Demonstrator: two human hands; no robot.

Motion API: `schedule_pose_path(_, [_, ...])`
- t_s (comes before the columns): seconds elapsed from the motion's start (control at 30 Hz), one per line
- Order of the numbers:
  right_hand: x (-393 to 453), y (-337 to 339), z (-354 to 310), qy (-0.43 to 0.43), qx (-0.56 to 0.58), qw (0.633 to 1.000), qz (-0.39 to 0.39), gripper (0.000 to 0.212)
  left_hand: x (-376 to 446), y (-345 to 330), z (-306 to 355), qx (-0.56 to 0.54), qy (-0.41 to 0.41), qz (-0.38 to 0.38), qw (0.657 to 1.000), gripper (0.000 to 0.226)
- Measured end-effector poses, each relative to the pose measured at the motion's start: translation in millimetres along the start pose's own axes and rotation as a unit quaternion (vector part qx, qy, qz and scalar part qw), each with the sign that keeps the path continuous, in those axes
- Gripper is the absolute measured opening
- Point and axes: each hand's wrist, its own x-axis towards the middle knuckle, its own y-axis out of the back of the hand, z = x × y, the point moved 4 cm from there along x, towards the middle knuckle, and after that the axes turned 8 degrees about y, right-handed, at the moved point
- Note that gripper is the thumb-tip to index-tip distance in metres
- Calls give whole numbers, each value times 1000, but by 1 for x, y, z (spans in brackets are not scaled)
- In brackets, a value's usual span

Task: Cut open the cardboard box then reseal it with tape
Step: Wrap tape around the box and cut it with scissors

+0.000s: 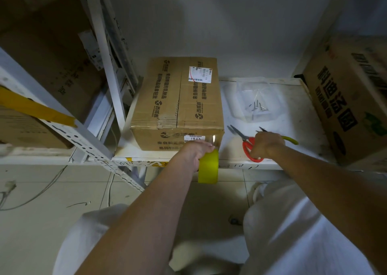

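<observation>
Yellow tape roll [208,167], left hand [193,153], cardboard box [178,99]

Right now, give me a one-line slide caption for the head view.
Left hand grips a yellow tape roll at the cardboard box; right hand holds red-handled scissors on the shelf.

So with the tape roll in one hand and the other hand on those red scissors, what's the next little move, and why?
Probably lift the red scissors and snip the tape. The left hand grips the yellow tape roll below the cardboard box, with a clear strip apparently stretched to the box's front face, and the right hand is on the scissors on the shelf.
</observation>
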Motion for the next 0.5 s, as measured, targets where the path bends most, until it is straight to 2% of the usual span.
schedule_pose_path(0.1, [-1,4,11,31,110,990,-88,26,-1,0,-1,4,3,-1,1000,11])
schedule_pose_path(0.17, [-3,12,20,75,113,985,-107,39,-2,0,-1,1,5,0,1000,17])
schedule_pose_path(0.3, [-13,18,30,115,242,940,-209,24,-1,0,-2,5,1,-1,1000,23])
schedule_pose_path(0.37, [-20,19,32,119,241,928,-259,25,-2,0,-2,1,-1,2,1000,18])
schedule_pose_path(0.5, [-30,19,27,115,281,898,-320,60,-4,2,-2,14,-2,7,1000,16])
